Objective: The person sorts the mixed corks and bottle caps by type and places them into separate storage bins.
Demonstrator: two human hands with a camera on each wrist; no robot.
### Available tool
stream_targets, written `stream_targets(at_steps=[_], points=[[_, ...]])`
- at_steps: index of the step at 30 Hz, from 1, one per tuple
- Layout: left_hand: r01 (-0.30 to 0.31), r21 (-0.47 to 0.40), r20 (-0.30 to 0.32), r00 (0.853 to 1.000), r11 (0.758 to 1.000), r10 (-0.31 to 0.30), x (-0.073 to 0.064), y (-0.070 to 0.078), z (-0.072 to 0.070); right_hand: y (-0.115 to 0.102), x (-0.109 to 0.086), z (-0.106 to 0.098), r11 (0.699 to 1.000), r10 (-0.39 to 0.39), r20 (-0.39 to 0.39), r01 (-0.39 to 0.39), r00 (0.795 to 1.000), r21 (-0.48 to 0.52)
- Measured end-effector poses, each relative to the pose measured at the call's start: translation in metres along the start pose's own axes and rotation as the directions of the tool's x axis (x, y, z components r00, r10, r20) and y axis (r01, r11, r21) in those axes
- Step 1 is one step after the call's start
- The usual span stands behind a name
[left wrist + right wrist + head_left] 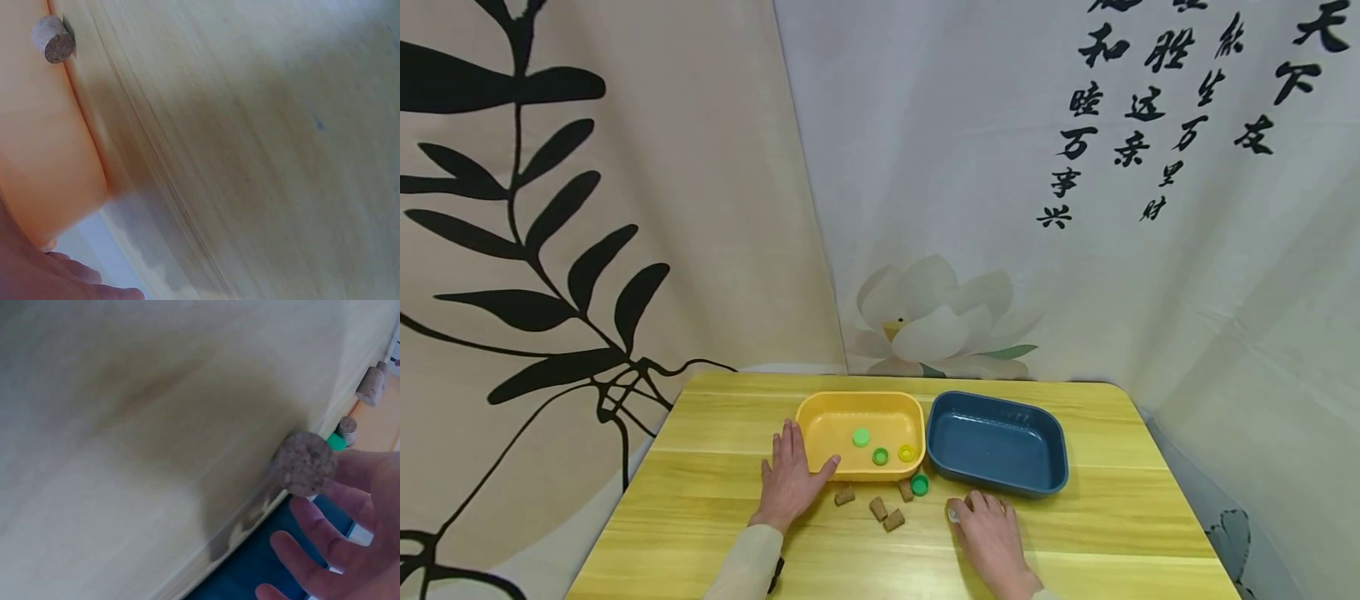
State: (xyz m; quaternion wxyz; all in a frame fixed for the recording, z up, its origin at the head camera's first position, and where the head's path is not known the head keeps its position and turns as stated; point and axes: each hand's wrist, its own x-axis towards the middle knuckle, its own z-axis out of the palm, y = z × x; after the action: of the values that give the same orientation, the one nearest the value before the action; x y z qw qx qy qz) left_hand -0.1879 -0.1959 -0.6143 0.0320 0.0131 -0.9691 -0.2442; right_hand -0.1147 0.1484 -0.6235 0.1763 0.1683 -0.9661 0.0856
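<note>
My left hand (790,483) lies with straight, spread fingers along the left front corner of the yellow tray (820,476); the left wrist view catches only a few of its fingers (75,275) beside the tray's wall. Past the tray's front right corner, my right hand (990,533) pinches a cork (306,464) between thumb and fingertips, its round end facing the right wrist camera. Several loose corks (893,520) are scattered in front of the yellow tray. Among them, near the tray's front right corner, is a green cap (919,484).
Inside the yellow tray are a light green cap (861,437), a darker green cap (880,456) and a yellow cap (906,452). A dark blue tray (997,485) stands close on its right. Both sit on a wooden table (715,467) before a printed curtain (737,167).
</note>
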Motion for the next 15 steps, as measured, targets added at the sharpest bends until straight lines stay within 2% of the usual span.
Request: stream_targets(at_steps=[10, 15], points=[[0.011, 0.004, 0.035, 0.999, 1.000, -0.011, 0.000, 0.001, -0.001, -0.007, 0.000, -0.015, 0.997, 0.029, -0.001, -0.029, 1.000, 0.068], [0.008, 0.001, 0.024, 1.000, 1.000, -0.008, 0.000, 0.002, -0.001, -0.010, 0.001, -0.018, 0.995, 0.023, -0.089, -0.014, 0.996, 0.102]])
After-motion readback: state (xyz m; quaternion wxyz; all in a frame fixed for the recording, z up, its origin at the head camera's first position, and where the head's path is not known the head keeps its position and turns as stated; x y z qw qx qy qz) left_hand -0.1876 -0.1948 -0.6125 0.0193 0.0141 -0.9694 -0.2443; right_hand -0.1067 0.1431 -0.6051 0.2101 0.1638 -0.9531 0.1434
